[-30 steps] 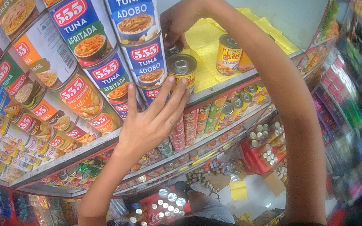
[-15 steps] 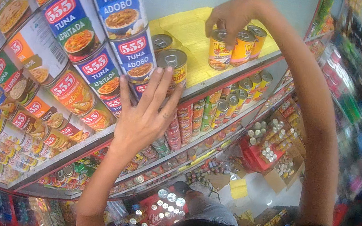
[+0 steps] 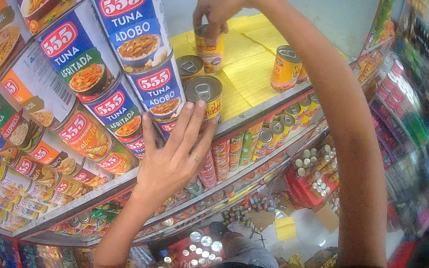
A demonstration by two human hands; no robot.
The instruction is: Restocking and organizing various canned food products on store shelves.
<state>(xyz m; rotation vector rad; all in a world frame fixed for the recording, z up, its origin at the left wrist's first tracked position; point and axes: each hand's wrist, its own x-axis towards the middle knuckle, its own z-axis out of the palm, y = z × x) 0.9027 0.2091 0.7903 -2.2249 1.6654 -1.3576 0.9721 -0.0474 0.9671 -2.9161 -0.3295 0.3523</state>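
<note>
Over the yellow-lined shelf (image 3: 258, 42), my right hand (image 3: 215, 9) grips a yellow can (image 3: 210, 56) from above, at its top. That can is upright, behind two others at the left end of the lining: a front can (image 3: 203, 89) and a second can (image 3: 189, 66). My left hand (image 3: 174, 153) is open, its fingers stretched out against the lower front of a blue tuna can (image 3: 165, 106) and the front yellow can. Near the shelf's front edge, further right, stands another yellow can (image 3: 286, 69), with one more partly hidden behind my right forearm.
Tall stacks of labelled cans (image 3: 78, 49) fill the shelf at left. Lower shelves hold rows of small cans (image 3: 278, 125). On the floor are a red crate of cans (image 3: 312, 179), a red table with cans (image 3: 200, 251) and cardboard pieces. A person (image 3: 246, 250) is below.
My right hand has carried one yellow can leftward, away from the others at the shelf edge, to behind the left pair. My left hand keeps its place against the cans; the view has shifted slightly.
</note>
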